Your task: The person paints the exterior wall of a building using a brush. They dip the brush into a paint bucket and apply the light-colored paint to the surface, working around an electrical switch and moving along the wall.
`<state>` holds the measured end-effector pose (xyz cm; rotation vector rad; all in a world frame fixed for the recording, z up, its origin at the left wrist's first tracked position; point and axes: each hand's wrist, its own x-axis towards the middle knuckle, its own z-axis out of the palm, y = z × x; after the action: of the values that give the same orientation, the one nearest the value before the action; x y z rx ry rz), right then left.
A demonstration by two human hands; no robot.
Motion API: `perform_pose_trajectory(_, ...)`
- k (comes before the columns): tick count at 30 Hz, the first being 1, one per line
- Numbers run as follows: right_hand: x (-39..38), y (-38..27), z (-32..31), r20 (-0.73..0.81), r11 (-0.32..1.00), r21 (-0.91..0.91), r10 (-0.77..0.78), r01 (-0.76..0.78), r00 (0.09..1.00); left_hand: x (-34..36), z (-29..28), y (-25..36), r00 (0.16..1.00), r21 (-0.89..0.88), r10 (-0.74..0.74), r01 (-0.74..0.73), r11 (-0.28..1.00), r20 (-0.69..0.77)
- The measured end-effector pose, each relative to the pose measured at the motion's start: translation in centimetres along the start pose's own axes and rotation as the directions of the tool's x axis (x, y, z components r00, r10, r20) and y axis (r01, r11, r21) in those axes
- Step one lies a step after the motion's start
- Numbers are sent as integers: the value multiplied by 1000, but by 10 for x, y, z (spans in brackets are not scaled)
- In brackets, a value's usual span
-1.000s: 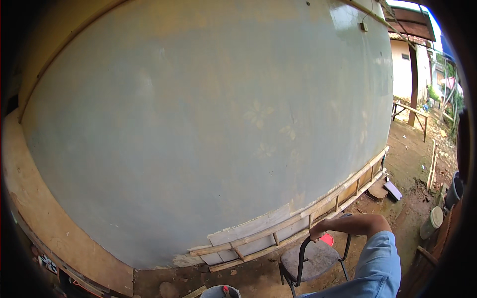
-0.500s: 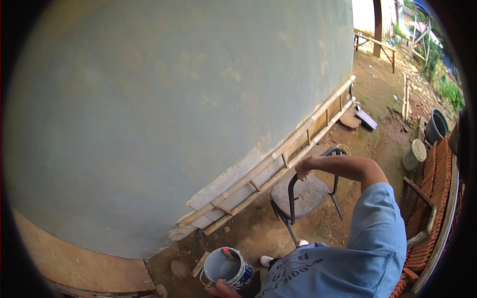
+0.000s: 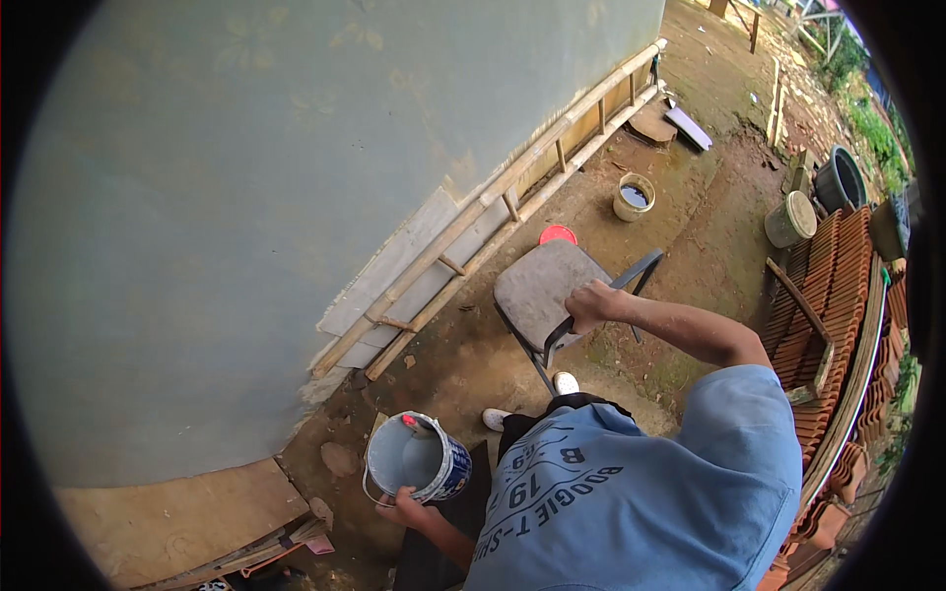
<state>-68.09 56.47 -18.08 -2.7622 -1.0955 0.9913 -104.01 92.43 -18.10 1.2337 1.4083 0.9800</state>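
Note:
My right hand (image 3: 591,305) grips the black armrest of a metal chair (image 3: 540,283) with a worn grey seat. Lower left, my left hand (image 3: 404,504) holds a white paint bucket (image 3: 451,468) at its near lower side. Pale paint is inside, and a red-handled brush (image 3: 412,424) leans within it. My white shoes show between bucket and chair. A round red lid (image 3: 558,235) lies beyond the seat.
A bamboo ladder (image 3: 562,154) lies along the base of the grey wall (image 3: 197,227). Beyond the chair are a container of dark liquid (image 3: 634,197), a purple board (image 3: 689,129) and a lidded bucket (image 3: 790,219). Roof tiles (image 3: 828,295) line the right; plywood (image 3: 177,522) lies lower left.
The view has tilted down from the wall toward the ground. My left hand and the bucket have come further into view; my right hand stays on the chair.

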Motion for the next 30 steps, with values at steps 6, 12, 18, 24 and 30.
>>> perform_pose_trajectory(6,-21,-14,23,107,996,40,-84,80,991,-6,25,12,993,92,-85,78,993,77)
perform_pose_trajectory(12,25,-31,-30,70,990,44,-133,131,989,-9,46,19,992,-65,-48,56,996,119)
perform_pose_trajectory(18,74,-48,-89,153,997,8,-82,82,985,17,45,23,972,53,-172,166,985,158)
perform_pose_trajectory(24,102,-52,-135,257,997,-29,-59,69,965,57,59,9,978,35,-91,86,996,188)
perform_pose_trajectory(30,131,-56,-145,101,976,-53,-207,213,973,86,69,29,982,62,-142,134,989,127)
